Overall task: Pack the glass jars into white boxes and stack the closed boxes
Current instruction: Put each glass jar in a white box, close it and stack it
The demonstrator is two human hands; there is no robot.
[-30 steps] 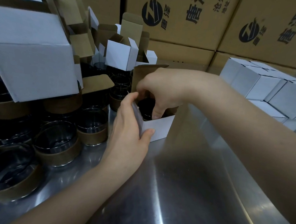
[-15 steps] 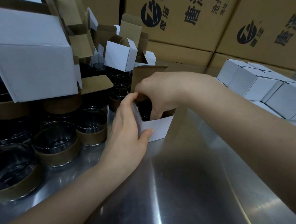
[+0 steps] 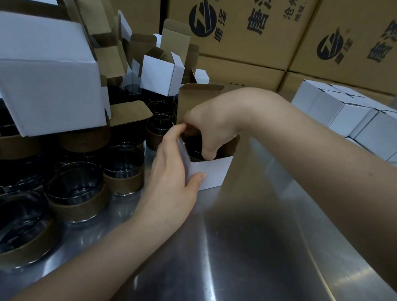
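A small open white box (image 3: 211, 172) stands on the steel table (image 3: 244, 258) in the middle of the view, its brown lid flap (image 3: 196, 99) upright behind. My left hand (image 3: 173, 172) grips the box's left side, thumb on the front face. My right hand (image 3: 208, 125) reaches down into the box, its fingers curled round a dark glass jar (image 3: 193, 145) sitting inside. Most of the jar is hidden by the hand and box walls.
Several glass jars with brown bands (image 3: 122, 169) crowd the table's left side, with open white boxes (image 3: 160, 76) on and behind them. A stack of closed white boxes (image 3: 362, 120) sits at the right. Large brown cartons (image 3: 247, 25) line the back.
My right hand has sunk a little deeper into the box. My left hand stays on the box's side.
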